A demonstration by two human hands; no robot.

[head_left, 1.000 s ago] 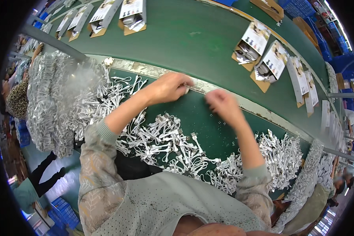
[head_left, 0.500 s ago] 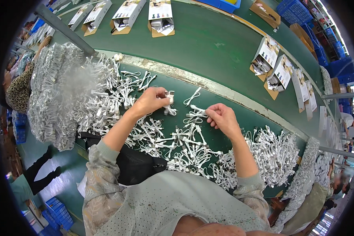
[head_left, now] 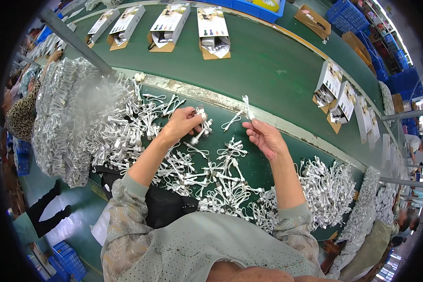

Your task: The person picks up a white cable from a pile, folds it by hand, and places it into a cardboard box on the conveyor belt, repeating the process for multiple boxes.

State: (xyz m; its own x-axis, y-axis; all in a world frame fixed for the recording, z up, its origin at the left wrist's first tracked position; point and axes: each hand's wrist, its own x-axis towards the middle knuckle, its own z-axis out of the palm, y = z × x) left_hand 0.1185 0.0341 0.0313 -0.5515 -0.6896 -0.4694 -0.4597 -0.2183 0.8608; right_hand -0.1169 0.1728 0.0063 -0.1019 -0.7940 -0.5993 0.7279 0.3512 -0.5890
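Left grip (head_left: 179,125) pinches bunched white cables (head_left: 207,125), right grip (head_left: 267,139) one slim white cable (head_left: 249,109).

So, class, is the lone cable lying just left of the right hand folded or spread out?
Folded: the cable is doubled back on itself, making a narrow loop.

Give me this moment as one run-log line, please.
Left hand: holding bunched white cables | Right hand: pinching white cable | Table: loose cable piles | Green surface beyond: open boxes
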